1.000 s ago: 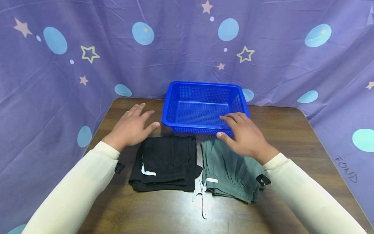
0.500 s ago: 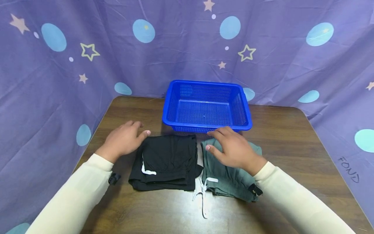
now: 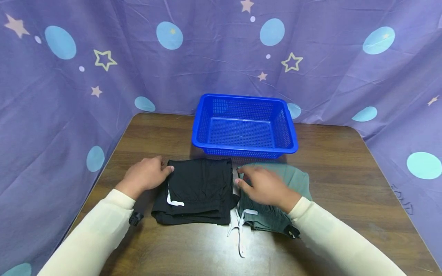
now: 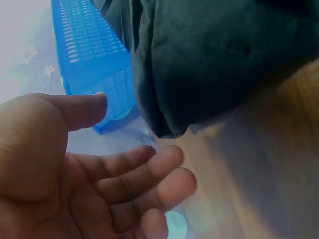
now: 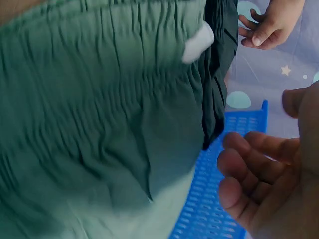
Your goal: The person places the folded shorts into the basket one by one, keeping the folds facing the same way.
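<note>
A black garment, folded into a flat stack with a white tag-like strip at its front, lies on the table. At its upper left edge is my left hand, thumb by the cloth; in the left wrist view the fingers are loosely bent and grip nothing. To the right lies a folded green garment with a gathered waistband. My right hand is over it, fingertips near its left edge. The right wrist view shows loosely curved fingers with nothing between them and the thumb.
Behind the garments stands a blue plastic basket with perforated walls and nothing inside. Thin white strips lie between the garments toward the front of the wooden table. A purple patterned curtain hangs at the back and sides.
Both hands have come down and back toward me, away from the basket. The right hand has also shifted left across the green garment. Garments and basket stay in place.
</note>
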Tool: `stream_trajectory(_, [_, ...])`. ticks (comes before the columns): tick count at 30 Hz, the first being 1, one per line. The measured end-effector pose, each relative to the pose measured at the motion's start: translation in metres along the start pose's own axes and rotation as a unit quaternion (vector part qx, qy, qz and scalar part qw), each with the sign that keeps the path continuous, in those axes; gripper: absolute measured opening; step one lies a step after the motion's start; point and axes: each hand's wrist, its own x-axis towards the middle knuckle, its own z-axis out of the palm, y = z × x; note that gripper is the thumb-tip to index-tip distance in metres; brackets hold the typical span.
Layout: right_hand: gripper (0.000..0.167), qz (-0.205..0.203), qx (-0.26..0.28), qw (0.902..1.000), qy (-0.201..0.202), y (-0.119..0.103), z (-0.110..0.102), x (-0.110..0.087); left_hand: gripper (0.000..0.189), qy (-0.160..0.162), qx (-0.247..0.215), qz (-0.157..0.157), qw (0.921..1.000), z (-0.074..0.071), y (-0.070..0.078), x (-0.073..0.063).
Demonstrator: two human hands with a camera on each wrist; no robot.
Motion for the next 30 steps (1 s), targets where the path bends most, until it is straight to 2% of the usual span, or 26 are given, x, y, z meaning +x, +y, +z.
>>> stream_trajectory(6, [0.044, 0.056, 0.077, 0.9945, -0.043, -0.005, 0.012, 0.004, 0.055, -0.049, 0.005, -0.024, 0.9985, 0.004, 0.001, 0.000])
stream_trajectory(10, [0.043, 0.087, 0.121, 0.9867, -0.065, -0.007, 0.017, 0.006, 0.059, -0.066, 0.006, -0.027, 0.9975, 0.008, 0.000, -0.001])
stream_trajectory(14, [0.047, 0.116, 0.148, 0.9790, -0.078, -0.009, 0.021, 0.009, 0.063, -0.071, 0.001, -0.025, 0.9972, 0.013, 0.001, -0.001])
stream_trajectory(17, [0.048, 0.123, 0.160, 0.9765, -0.076, -0.009, 0.024, 0.011, 0.061, -0.072, -0.004, -0.027, 0.9970, 0.016, 0.001, -0.002])
stream_trajectory(24, [0.030, 0.136, 0.194, 0.9682, -0.082, -0.012, 0.031, 0.018, 0.063, -0.070, -0.005, -0.037, 0.9969, 0.023, 0.001, -0.001])
stream_trajectory(30, [0.031, 0.162, 0.214, 0.9596, -0.085, -0.011, 0.034, 0.021, 0.060, -0.068, -0.007, -0.043, 0.9968, 0.024, 0.006, 0.000])
